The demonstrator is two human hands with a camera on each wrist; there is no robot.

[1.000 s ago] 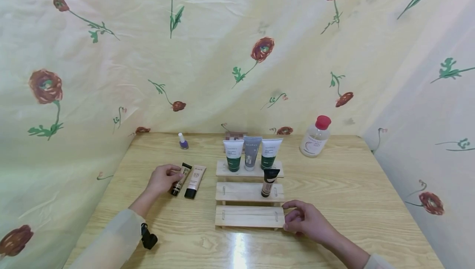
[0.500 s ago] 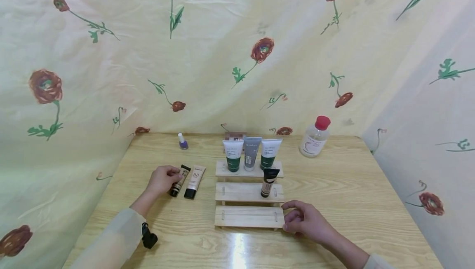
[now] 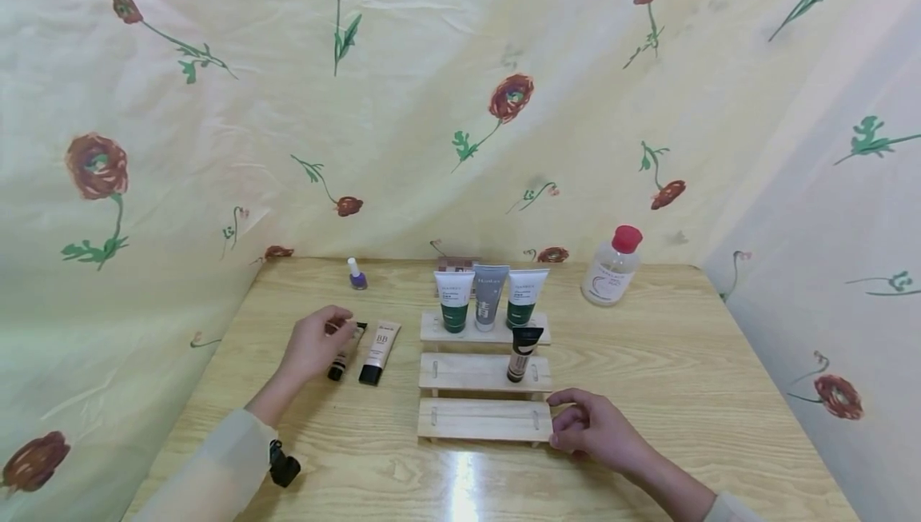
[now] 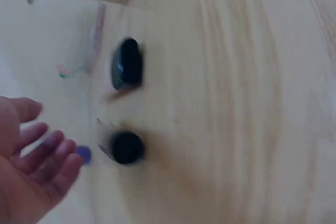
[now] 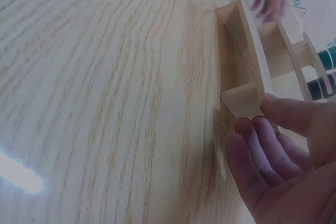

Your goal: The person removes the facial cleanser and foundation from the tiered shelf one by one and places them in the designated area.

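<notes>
My left hand (image 3: pixel 313 342) hovers over a slim black-capped tube (image 3: pixel 337 368) on the table, partly covering it in the head view. In the left wrist view its fingers (image 4: pixel 58 156) are loosely bent, apart from the tube's black cap (image 4: pixel 127 147). A beige BB cream tube (image 3: pixel 379 352) lies just to the right. My right hand (image 3: pixel 597 432) holds the right end of the lowest step of a three-step wooden rack (image 3: pixel 482 420), thumb against the edge. A small black-capped tube (image 3: pixel 521 356) stands on the middle step. Two white-green tubes (image 3: pixel 454 302) and a grey tube (image 3: pixel 488 298) stand on top.
A purple nail polish bottle (image 3: pixel 356 276) with a white cap stands at the back left. Behind the rack is a partly hidden palette (image 3: pixel 453 264). A clear bottle with a red cap (image 3: pixel 610 270) stands at the back right. Flowered cloth (image 3: pixel 403 106) hangs behind the table.
My left hand has released the slim tube and lifted slightly up and away, leaving it on the table. The right hand keeps its place at the rack.
</notes>
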